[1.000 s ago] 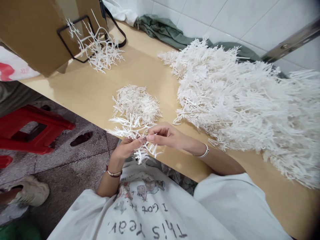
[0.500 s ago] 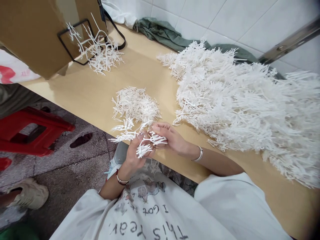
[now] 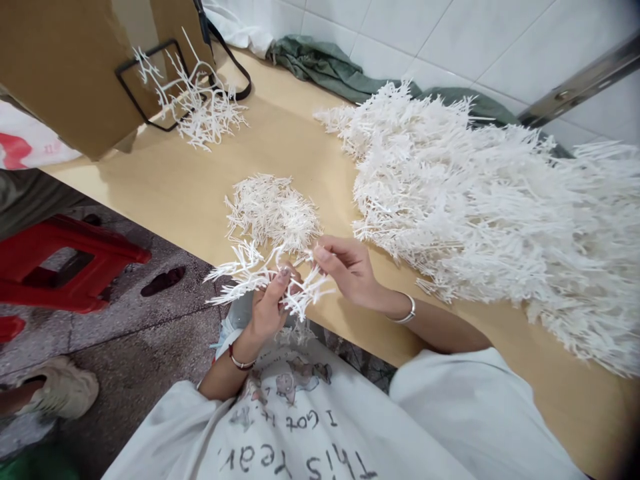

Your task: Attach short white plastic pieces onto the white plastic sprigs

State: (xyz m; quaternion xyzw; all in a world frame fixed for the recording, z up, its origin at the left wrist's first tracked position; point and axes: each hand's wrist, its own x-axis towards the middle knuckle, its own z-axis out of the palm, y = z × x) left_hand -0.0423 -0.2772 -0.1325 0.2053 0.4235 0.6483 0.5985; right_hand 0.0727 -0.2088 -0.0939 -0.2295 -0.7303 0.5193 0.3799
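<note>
My left hand grips a white branched plastic piece, its thumb pressed over the middle. Thin forked twigs fan out to both sides of that hand. Just to the right, my right hand is closed in a pinch, thumb against forefinger, on a thin white twig at the piece's upper right. Whether this twig is still joined to the piece, I cannot tell. Beyond both hands lies a small heap of short white sticks. A far larger mound of white branched pieces covers the table's right side.
Bare branched white frames lie at the back left of the table, by a cardboard box and a black wire frame. Green cloth runs along the tiled wall. A red stool stands on the floor at left.
My right hand has drawn away to the right, opening a gap between the hands. The branched piece has spread out and turned in my left hand.
</note>
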